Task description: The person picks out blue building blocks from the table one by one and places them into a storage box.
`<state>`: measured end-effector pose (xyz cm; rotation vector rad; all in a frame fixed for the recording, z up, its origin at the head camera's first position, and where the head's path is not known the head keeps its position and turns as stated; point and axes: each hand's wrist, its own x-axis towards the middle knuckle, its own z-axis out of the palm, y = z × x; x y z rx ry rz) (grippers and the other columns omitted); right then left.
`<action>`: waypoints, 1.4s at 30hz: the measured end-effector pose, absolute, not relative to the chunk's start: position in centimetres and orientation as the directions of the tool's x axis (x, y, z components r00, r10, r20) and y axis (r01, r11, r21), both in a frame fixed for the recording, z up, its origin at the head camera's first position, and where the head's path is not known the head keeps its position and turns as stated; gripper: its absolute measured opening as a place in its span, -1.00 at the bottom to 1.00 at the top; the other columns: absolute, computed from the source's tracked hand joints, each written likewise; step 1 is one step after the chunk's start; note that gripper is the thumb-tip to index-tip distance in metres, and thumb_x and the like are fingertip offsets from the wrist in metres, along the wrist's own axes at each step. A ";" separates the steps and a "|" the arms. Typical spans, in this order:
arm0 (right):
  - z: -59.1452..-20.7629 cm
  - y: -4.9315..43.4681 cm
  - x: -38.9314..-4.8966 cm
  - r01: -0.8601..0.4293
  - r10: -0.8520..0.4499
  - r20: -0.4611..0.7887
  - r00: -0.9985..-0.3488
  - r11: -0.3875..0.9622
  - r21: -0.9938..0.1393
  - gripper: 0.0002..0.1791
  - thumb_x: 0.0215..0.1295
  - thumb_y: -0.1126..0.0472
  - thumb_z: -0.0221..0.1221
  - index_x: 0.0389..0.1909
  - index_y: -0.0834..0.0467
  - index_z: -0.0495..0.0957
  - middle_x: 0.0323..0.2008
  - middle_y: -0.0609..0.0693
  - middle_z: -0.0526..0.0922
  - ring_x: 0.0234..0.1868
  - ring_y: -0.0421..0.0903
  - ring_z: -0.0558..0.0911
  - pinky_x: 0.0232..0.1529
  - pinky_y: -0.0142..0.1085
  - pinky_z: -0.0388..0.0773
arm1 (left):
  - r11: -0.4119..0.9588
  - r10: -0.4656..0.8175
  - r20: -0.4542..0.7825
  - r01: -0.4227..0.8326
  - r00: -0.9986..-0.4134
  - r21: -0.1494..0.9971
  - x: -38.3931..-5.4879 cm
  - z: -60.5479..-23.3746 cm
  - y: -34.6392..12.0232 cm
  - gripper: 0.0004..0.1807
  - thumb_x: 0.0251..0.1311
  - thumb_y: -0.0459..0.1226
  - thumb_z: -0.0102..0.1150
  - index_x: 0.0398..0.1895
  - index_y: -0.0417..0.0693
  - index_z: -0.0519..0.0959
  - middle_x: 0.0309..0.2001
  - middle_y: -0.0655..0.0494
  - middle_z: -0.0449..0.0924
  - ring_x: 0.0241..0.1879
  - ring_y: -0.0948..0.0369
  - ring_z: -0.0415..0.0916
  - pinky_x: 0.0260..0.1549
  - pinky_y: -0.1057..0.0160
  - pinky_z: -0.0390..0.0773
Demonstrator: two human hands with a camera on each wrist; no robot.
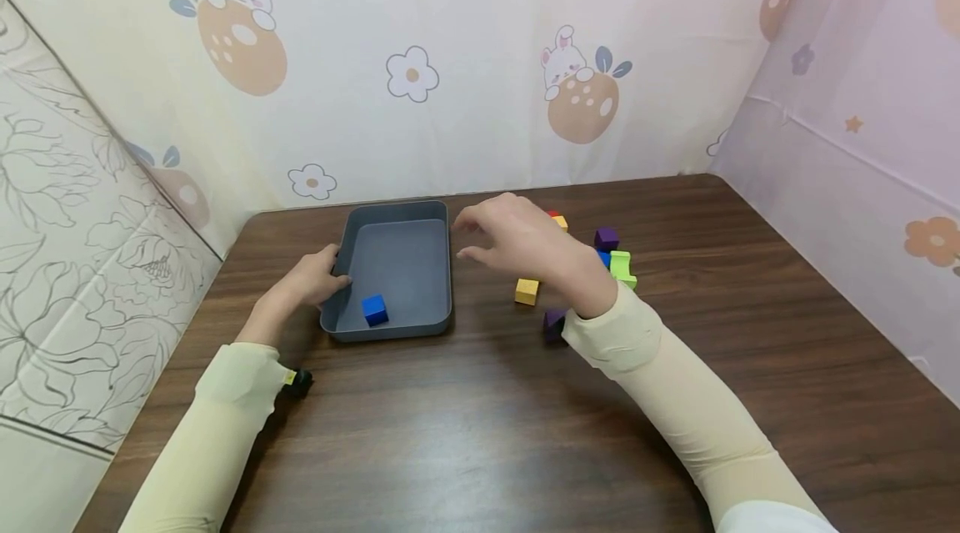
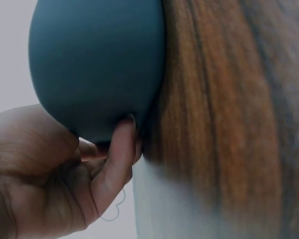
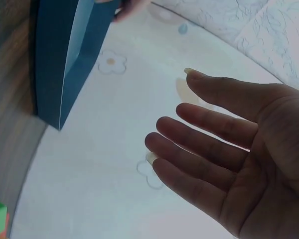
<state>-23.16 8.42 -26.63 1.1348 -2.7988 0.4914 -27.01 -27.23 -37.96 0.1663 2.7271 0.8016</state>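
A grey tray (image 1: 397, 266) lies at the back left of the table with a blue cube (image 1: 375, 310) in its near left corner. My left hand (image 1: 311, 279) holds the tray's left wall, thumb over the rim; in the left wrist view its fingers curl against the tray's side (image 2: 97, 64). Just right of the tray, above the table, hovers my right hand (image 1: 525, 237). Its fingers are relaxed and spread with nothing in them, as the right wrist view shows. Beneath and beside that hand lie a yellow cube (image 1: 527, 292) and a purple block (image 1: 553, 326), the latter partly hidden by the sleeve.
Farther right are a dark purple block (image 1: 606, 238), a blue block (image 1: 603, 258) and a light green notched block (image 1: 621, 268). Behind the right hand, red and yellow blocks (image 1: 559, 222) peek out. A patterned curtain (image 1: 480, 133) borders the table's back edge.
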 end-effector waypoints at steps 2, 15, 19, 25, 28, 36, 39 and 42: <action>-26.5 9.2 -23.2 -0.682 -0.655 0.195 -0.730 0.681 -0.266 -0.64 0.37 0.11 0.45 0.12 0.13 0.72 0.02 -0.04 0.79 -0.04 -0.09 0.74 0.06 -0.14 0.68 | 0.840 0.188 -0.250 0.024 -0.950 0.543 -27.0 -38.0 -27.2 -0.26 0.58 -0.33 0.07 0.61 -0.45 -0.02 0.38 -0.64 0.27 0.08 -0.31 0.64 -0.40 0.07 0.81; -26.1 14.0 -23.4 -0.614 -0.586 0.186 -0.789 0.739 -0.278 -0.59 0.36 0.11 0.46 0.15 0.17 0.71 0.01 0.01 0.78 -0.06 -0.04 0.71 0.03 -0.07 0.69 | 0.843 0.184 -0.255 0.018 -0.949 0.538 -26.9 -37.7 -27.0 -0.28 0.58 -0.32 0.07 0.60 -0.46 0.00 0.35 -0.63 0.31 0.07 -0.30 0.65 -0.40 0.08 0.81; -26.3 15.2 -23.8 -0.605 -0.576 0.186 -0.796 0.747 -0.276 -0.62 0.32 0.11 0.49 0.08 0.17 0.73 -0.07 0.01 0.79 -0.09 -0.04 0.70 0.02 -0.06 0.71 | 0.844 0.187 -0.252 0.024 -0.949 0.535 -26.9 -37.6 -26.9 -0.29 0.58 -0.32 0.07 0.59 -0.47 0.01 0.34 -0.64 0.32 0.05 -0.29 0.66 -0.41 0.08 0.81; -26.7 16.9 -24.9 -0.562 -0.542 0.156 -0.826 0.771 -0.300 -0.68 0.34 0.14 0.47 0.04 0.17 0.75 -0.07 0.05 0.80 -0.04 0.03 0.71 0.08 0.04 0.69 | 0.845 0.179 -0.247 0.020 -0.952 0.535 -27.0 -37.8 -27.1 -0.29 0.58 -0.32 0.08 0.59 -0.44 0.03 0.32 -0.63 0.35 0.02 -0.28 0.68 -0.42 0.09 0.80; -26.9 17.5 -25.7 -0.523 -0.511 0.125 -0.850 0.793 -0.313 -0.66 0.34 0.15 0.46 0.07 0.19 0.75 -0.06 0.07 0.79 -0.05 0.07 0.68 0.05 0.05 0.67 | 0.842 0.181 -0.247 0.021 -0.952 0.538 -27.0 -37.9 -27.1 -0.29 0.58 -0.32 0.07 0.60 -0.44 0.02 0.32 -0.62 0.35 0.02 -0.28 0.68 -0.42 0.09 0.80; -28.8 19.0 -28.0 -0.412 -0.445 -0.016 -0.895 0.843 -0.345 -0.59 0.39 0.16 0.41 0.18 0.23 0.68 -0.04 0.13 0.76 -0.34 -0.01 0.72 0.03 0.04 0.66 | 0.843 0.178 -0.252 0.015 -0.951 0.537 -27.0 -37.9 -27.1 -0.28 0.57 -0.33 0.07 0.60 -0.44 0.01 0.35 -0.62 0.32 0.06 -0.30 0.66 -0.40 0.08 0.81; -29.7 19.8 -28.9 -0.391 -0.432 -0.046 -0.901 0.852 -0.349 -0.56 0.39 0.16 0.41 0.21 0.27 0.66 0.02 0.19 0.75 -0.17 0.05 0.73 0.08 0.07 0.67 | 0.844 0.181 -0.252 0.019 -0.951 0.537 -27.0 -37.9 -27.1 -0.28 0.58 -0.33 0.07 0.60 -0.45 0.00 0.35 -0.63 0.32 0.07 -0.30 0.65 -0.40 0.07 0.81; -30.4 20.6 -29.7 -0.372 -0.417 -0.061 -0.907 0.860 -0.350 -0.52 0.37 0.16 0.43 0.22 0.30 0.65 0.05 0.20 0.74 -0.03 0.08 0.70 0.11 0.09 0.67 | 0.843 0.173 -0.252 0.011 -0.952 0.538 -27.0 -37.8 -27.1 -0.28 0.58 -0.33 0.07 0.61 -0.43 0.01 0.35 -0.61 0.33 0.08 -0.30 0.65 -0.39 0.07 0.81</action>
